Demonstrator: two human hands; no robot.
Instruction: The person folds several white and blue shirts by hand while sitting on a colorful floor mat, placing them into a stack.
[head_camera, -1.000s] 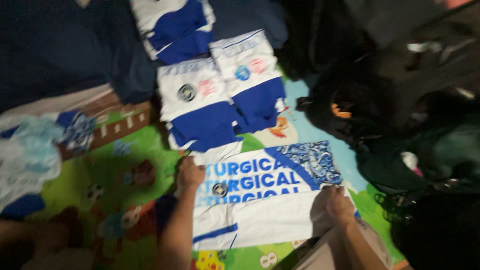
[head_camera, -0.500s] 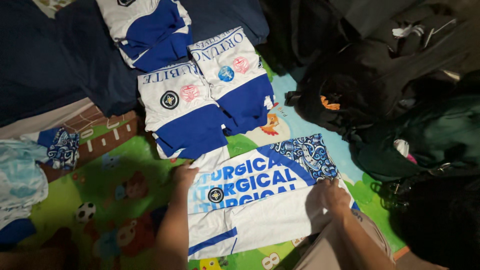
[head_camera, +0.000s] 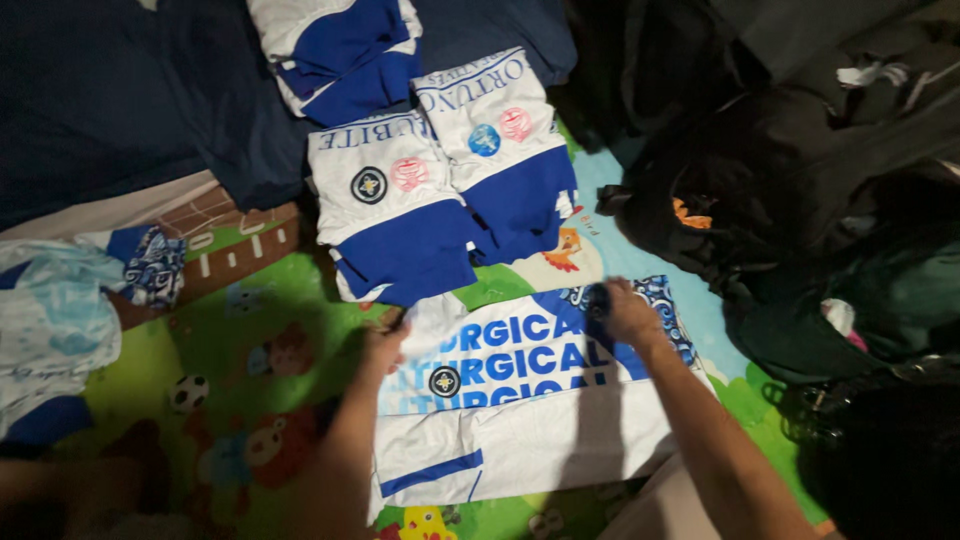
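My left hand (head_camera: 383, 345) pinches the upper left corner of the jersey (head_camera: 520, 400), fingers closed on the white cloth. My right hand (head_camera: 625, 312) grips the jersey's upper right edge, fingers curled over the dark patterned sleeve.

The jersey is the landmark. It lies flat on the play mat (head_camera: 250, 350), white with blue lettering across the chest, a round badge in the middle and a blue stripe near its lower left corner. Both forearms cross its lower half.

Just above the jersey lie two folded jerseys (head_camera: 440, 190), side by side and touching, each white above and blue below, with round badges. Above those, a third folded piece (head_camera: 335, 50), blue and white, rests on the dark blue cloth (head_camera: 120, 100).

Left of the jersey, well apart, a pale blue bundle (head_camera: 55, 320) lies at the mat's edge, with a small patterned piece (head_camera: 155, 265) just beside it.

Right of the jersey, black bags (head_camera: 800, 170) are piled, one near the jersey's sleeve. I cannot tell what they hold.
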